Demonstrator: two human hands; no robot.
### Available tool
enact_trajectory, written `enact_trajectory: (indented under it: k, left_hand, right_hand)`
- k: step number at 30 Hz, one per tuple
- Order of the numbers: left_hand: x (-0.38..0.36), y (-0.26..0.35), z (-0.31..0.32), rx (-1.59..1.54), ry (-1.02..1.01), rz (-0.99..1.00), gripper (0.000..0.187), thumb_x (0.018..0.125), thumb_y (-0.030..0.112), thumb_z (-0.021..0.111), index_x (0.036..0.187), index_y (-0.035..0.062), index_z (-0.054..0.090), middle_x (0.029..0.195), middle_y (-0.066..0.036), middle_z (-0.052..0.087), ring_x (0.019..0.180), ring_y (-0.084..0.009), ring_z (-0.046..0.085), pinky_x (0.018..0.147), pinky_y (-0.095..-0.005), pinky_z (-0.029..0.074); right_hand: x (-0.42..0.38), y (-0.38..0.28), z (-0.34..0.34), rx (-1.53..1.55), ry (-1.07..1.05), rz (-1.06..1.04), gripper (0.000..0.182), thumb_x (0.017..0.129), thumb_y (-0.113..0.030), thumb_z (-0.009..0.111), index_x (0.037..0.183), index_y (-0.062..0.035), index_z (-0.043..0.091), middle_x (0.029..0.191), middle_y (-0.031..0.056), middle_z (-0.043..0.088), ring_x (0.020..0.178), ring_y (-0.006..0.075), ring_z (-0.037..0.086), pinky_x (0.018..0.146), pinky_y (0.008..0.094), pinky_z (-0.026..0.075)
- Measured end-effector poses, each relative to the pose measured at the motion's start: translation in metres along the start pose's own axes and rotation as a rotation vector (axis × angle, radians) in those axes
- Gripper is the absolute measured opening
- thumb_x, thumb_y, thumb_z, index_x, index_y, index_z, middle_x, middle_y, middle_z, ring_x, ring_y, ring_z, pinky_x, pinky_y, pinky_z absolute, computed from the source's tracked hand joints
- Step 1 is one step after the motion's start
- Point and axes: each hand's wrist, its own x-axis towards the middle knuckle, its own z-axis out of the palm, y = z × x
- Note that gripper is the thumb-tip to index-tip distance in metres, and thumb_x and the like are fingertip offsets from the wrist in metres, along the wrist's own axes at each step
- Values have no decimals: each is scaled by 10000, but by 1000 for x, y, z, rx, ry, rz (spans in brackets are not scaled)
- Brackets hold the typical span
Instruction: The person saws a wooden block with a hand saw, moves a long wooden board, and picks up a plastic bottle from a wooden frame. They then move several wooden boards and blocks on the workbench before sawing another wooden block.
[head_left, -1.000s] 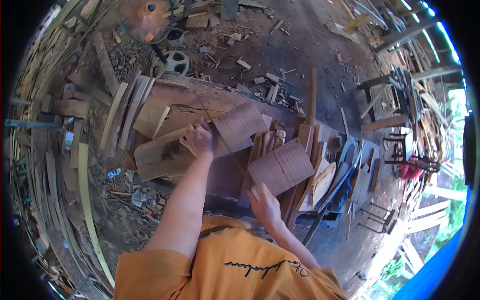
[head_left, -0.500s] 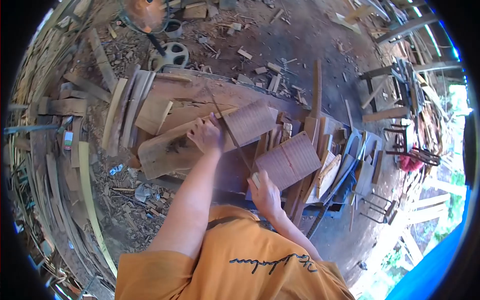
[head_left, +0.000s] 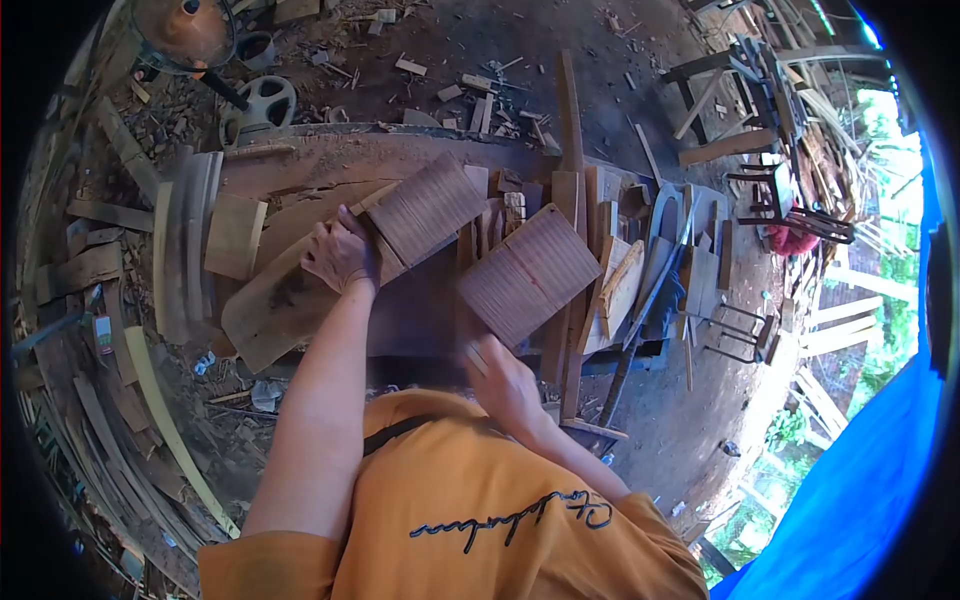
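We see the right hand closed around a pale handle, just beside a ribbed panel. The left hand rests, fingers parted, on a long plank, near a second panel. We locate the plank on the bench; a fan stands beyond.

A scarred wooden workbench, heaped with timber.
A long plank lies slantwise across the top, a squarish board beside it — and timber pieces crowd the right end. Past the far edge, the dirt floor carries strewn offcuts — plus a round, spoked fan base.
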Motion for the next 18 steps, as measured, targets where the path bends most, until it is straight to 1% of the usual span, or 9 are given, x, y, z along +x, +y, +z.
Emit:
enact_trajectory:
  k: [2, 3, 4, 6, 9, 11, 13, 16, 18]
  left_hand:
    - [0, -1, 1, 88, 41, 29, 542, 1011, 452, 303, 924, 131, 730, 1029, -73, 630, 1043, -258, 566, 936, -471, 328]
    - [-1, -2, 0, 96, 37, 33, 542, 1011, 452, 303, 924, 131, 730, 1029, -73, 630, 1043, -258, 566, 936, -471, 328]
    - [0, -1, 0, 126, 19, 34, 537, 1011, 454, 306, 933, 132, 729, 1029, -72, 630, 1038, -260, 568, 930, -469, 331]
    - [1, -5, 6, 167, 3, 40, 533, 1010, 456, 309, 942, 133, 727, 1029, -70, 631, 1033, -262, 571, 924, -468, 334]
    - [8, -10, 17, 158, 76, 21, 536, 1011, 453, 312, 924, 125, 726, 1028, -77, 632, 1024, -268, 576, 921, -475, 337]
    - [3, -7, 17, 146, 98, 9, 543, 1011, 459, 307, 924, 123, 725, 1032, -76, 634, 1023, -275, 577, 921, -483, 336]
    - [3, -4, 15, 129, 107, 12, 544, 1010, 464, 308, 924, 124, 724, 1031, -76, 635, 1020, -278, 579, 921, -485, 337]
    - [3, -3, 12, 114, 99, 19, 552, 1008, 476, 304, 925, 128, 723, 1033, -75, 634, 1019, -281, 580, 922, -483, 339]
    - [2, -10, 20, 118, 77, 26, 559, 1007, 485, 299, 926, 131, 724, 1036, -75, 633, 1020, -282, 580, 922, -479, 341]
  right_hand:
    - [-10, 11, -6, -24, -28, 9, 210, 890, -186, 638, 976, -51, 502, 776, 178, 606, 691, 383, 630, 582, 468, 508]
    - [-15, 16, -5, -36, -50, 15, 205, 887, -181, 640, 965, -50, 504, 776, 173, 608, 686, 378, 631, 580, 469, 507]
    - [-1, 18, 8, 6, 14, -42, 215, 898, -189, 627, 972, -39, 492, 773, 186, 603, 673, 384, 626, 573, 472, 502]
    - [46, 9, 40, 52, 69, -101, 208, 912, -186, 600, 977, -36, 472, 770, 200, 595, 690, 392, 624, 584, 476, 503]
    - [83, 0, 65, 76, 64, -38, 216, 893, -197, 619, 972, -49, 483, 813, 223, 613, 752, 428, 613, 639, 478, 507]
    - [71, 1, 57, 55, 92, -112, 182, 915, -165, 576, 998, -58, 454, 797, 209, 590, 745, 386, 627, 622, 474, 514]
    - [32, -1, 34, 51, 107, -82, 177, 911, -163, 584, 987, -56, 464, 786, 199, 582, 727, 382, 623, 616, 461, 517]
    - [-16, 21, 14, -68, 67, -179, 170, 902, -152, 595, 963, -55, 470, 778, 186, 576, 713, 378, 618, 614, 450, 518]
    - [-25, 26, 14, 44, 32, 21, 162, 890, -138, 605, 950, -57, 478, 769, 176, 570, 702, 371, 613, 611, 448, 516]
